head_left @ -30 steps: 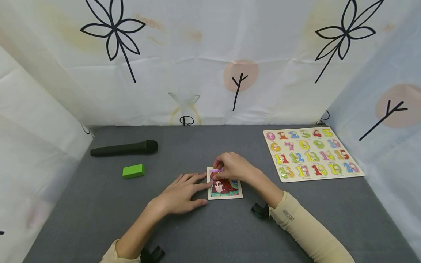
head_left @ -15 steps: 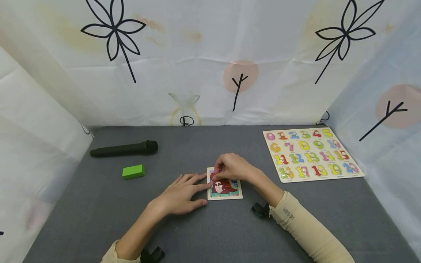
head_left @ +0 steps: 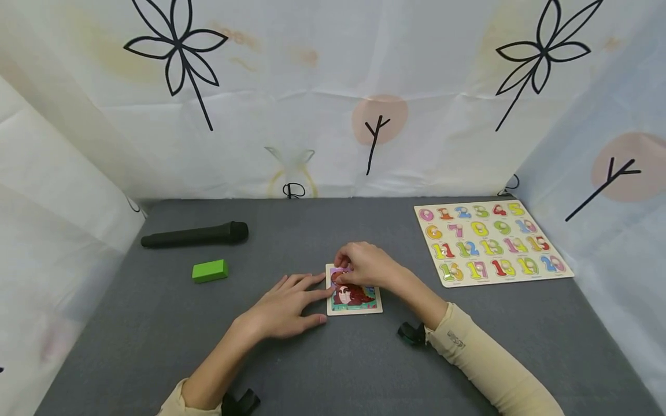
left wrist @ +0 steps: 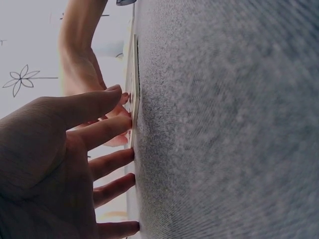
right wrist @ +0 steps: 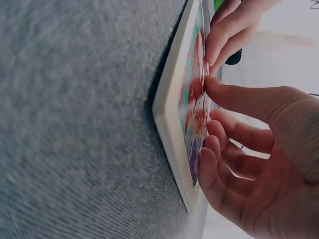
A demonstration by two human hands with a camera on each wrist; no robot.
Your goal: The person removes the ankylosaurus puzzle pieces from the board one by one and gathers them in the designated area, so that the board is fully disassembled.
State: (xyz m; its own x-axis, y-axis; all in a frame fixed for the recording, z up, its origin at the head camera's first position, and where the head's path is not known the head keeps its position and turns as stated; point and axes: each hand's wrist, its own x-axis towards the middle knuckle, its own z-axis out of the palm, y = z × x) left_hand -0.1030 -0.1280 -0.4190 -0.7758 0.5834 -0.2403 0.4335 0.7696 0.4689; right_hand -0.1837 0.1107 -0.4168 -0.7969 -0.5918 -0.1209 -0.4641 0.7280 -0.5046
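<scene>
A small square picture puzzle (head_left: 355,300) in a pale wooden frame lies flat on the grey table, showing a reddish-brown animal on green and purple. My left hand (head_left: 285,306) rests flat beside it with spread, straight fingers, the index fingertip at the puzzle's left edge. Over the puzzle's upper part, my right hand (head_left: 368,264) has bent fingers and pinches at a piece near the top left. In the right wrist view its thumb (right wrist: 239,97) and curled fingertips (right wrist: 212,144) meet the picture's face. The right hand hides the puzzle's top right in the head view.
Farther right lies a number board (head_left: 494,242) with colourful numerals. At the left are a black microphone (head_left: 195,235) and a green block (head_left: 210,270). White patterned cloth (head_left: 333,86) walls in the table at the back and sides.
Half a second ago a dark red patch showed between my right thumb and fingers; now purple shows there, as it did a second ago. The left hand stays in place.
</scene>
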